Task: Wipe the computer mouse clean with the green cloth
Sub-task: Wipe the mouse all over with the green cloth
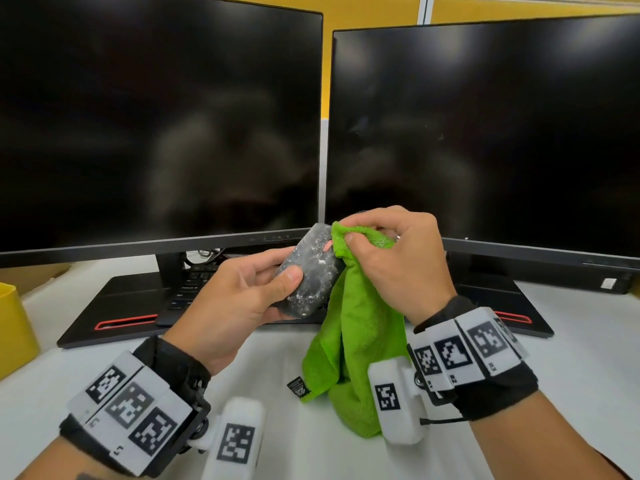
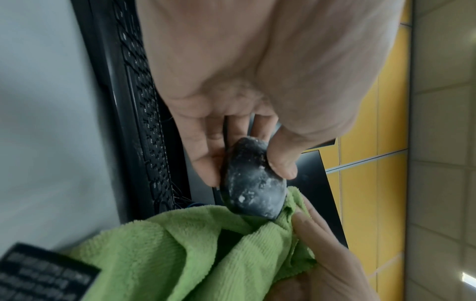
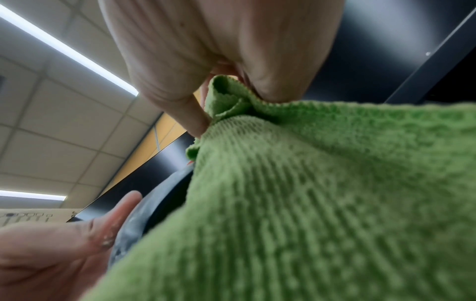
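Note:
A black computer mouse (image 1: 311, 268) smeared with white dust is held above the desk in front of the monitors. My left hand (image 1: 249, 289) grips it from the left, thumb on its top. The wrist view shows the mouse (image 2: 253, 183) between the thumb and fingers of the left hand (image 2: 244, 158). My right hand (image 1: 388, 251) pinches a bunched fold of the green cloth (image 1: 360, 327) against the mouse's right side. The rest of the cloth hangs down to the desk. In the right wrist view the cloth (image 3: 322, 203) fills the frame below the right hand (image 3: 231, 91) and hides most of the mouse (image 3: 152, 205).
Two dark monitors (image 1: 156, 126) (image 1: 485, 133) stand close behind my hands on black bases. A black keyboard (image 1: 194, 289) lies on the left base. A yellow container (image 1: 14, 327) is at the far left. The white desk (image 1: 571, 375) spreads in front.

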`<control>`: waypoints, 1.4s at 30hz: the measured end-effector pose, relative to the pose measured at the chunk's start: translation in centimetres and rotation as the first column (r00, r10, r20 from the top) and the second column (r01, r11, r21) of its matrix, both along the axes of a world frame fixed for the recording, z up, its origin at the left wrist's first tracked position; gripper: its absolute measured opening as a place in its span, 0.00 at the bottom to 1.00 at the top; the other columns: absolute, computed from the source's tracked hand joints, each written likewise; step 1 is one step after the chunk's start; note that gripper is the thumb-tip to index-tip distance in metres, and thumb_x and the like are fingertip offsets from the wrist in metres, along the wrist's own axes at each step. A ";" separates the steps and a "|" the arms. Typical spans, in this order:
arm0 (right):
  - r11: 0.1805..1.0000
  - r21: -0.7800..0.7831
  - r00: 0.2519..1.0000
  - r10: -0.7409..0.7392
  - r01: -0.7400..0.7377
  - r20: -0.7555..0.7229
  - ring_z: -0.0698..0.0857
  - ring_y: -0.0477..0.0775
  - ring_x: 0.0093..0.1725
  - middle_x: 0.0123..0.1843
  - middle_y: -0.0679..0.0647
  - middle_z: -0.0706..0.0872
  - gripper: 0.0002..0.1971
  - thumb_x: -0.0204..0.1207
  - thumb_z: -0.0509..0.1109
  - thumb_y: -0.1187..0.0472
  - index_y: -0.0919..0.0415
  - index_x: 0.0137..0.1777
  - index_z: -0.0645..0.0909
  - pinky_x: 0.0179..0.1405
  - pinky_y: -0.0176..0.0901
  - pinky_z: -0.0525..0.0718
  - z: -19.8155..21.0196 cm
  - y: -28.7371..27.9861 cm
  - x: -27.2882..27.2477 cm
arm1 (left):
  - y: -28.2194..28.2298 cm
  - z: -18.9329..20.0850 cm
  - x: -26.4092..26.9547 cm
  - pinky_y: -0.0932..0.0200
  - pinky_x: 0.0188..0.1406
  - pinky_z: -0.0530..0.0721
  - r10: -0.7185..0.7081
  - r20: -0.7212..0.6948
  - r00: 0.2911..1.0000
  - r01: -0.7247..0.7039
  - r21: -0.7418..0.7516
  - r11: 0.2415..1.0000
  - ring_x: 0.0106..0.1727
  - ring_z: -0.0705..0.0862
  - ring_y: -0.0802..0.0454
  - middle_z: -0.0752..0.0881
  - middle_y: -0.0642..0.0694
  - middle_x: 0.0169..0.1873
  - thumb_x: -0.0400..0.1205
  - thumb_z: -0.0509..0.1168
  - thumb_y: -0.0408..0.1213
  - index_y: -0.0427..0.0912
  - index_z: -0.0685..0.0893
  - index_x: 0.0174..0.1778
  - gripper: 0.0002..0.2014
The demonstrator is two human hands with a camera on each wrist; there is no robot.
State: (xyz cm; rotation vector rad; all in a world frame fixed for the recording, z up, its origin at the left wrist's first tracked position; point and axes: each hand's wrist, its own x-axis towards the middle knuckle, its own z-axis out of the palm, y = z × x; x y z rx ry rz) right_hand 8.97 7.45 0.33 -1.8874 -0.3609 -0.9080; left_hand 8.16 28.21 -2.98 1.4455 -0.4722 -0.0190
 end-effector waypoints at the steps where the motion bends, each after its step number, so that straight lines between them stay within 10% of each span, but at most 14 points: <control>1: 1.000 -0.020 1.000 0.013 -0.013 0.004 0.92 0.47 0.49 0.49 0.46 0.93 0.08 0.72 0.79 0.61 0.46 0.46 0.95 0.57 0.56 0.90 0.0 0.2 -0.1 | 0.0 0.0 0.0 0.47 0.61 0.93 0.005 -0.001 1.000 -0.005 0.004 1.000 0.66 0.92 0.39 0.94 0.39 0.62 0.81 0.68 0.39 0.41 0.86 0.74 0.23; 7: 0.999 -0.043 0.999 0.019 -0.021 -0.042 0.92 0.47 0.50 0.47 0.43 0.94 0.11 0.72 0.78 0.65 0.46 0.42 0.95 0.58 0.56 0.90 0.2 -0.4 0.0 | 0.2 0.1 0.0 0.31 0.74 0.84 0.043 -0.008 0.999 -0.043 0.023 0.999 0.69 0.90 0.35 0.94 0.39 0.63 0.82 0.68 0.40 0.42 0.87 0.74 0.23; 19: 0.999 -0.043 0.998 0.002 -0.005 -0.060 0.88 0.46 0.38 0.44 0.44 0.93 0.10 0.65 0.72 0.55 0.44 0.40 0.95 0.42 0.44 0.83 -0.2 -0.4 0.4 | 0.2 0.3 -0.1 0.57 0.51 0.94 0.067 -0.014 0.998 -0.067 -0.003 0.998 0.60 0.93 0.44 0.95 0.41 0.60 0.87 0.66 0.34 0.43 0.88 0.72 0.17; 24: 0.999 -0.045 0.999 -0.003 0.002 -0.034 0.92 0.49 0.46 0.47 0.45 0.93 0.11 0.67 0.72 0.55 0.46 0.44 0.96 0.52 0.57 0.91 -0.3 0.2 0.2 | -0.2 0.1 -0.1 0.56 0.51 0.94 0.056 -0.023 0.998 -0.056 0.003 0.998 0.64 0.93 0.41 0.95 0.40 0.60 0.88 0.65 0.31 0.41 0.87 0.73 0.17; 31: 0.999 -0.036 0.999 0.019 -0.021 -0.051 0.88 0.41 0.33 0.33 0.40 0.92 0.09 0.69 0.77 0.61 0.46 0.42 0.96 0.38 0.36 0.82 -0.3 -0.2 0.2 | -0.1 0.3 -0.1 0.62 0.45 0.91 0.067 -0.026 0.997 -0.067 -0.013 0.998 0.57 0.94 0.48 0.95 0.40 0.59 0.88 0.65 0.32 0.42 0.88 0.72 0.16; 42: 0.998 -0.025 0.991 0.048 -0.051 -0.125 0.93 0.47 0.44 0.38 0.45 0.95 0.05 0.67 0.86 0.53 0.46 0.43 0.95 0.53 0.57 0.92 -0.3 -0.2 0.1 | 0.2 0.3 -0.1 0.58 0.49 0.94 0.076 -0.014 0.997 -0.076 -0.030 0.997 0.59 0.94 0.46 0.95 0.41 0.59 0.88 0.66 0.33 0.42 0.88 0.71 0.16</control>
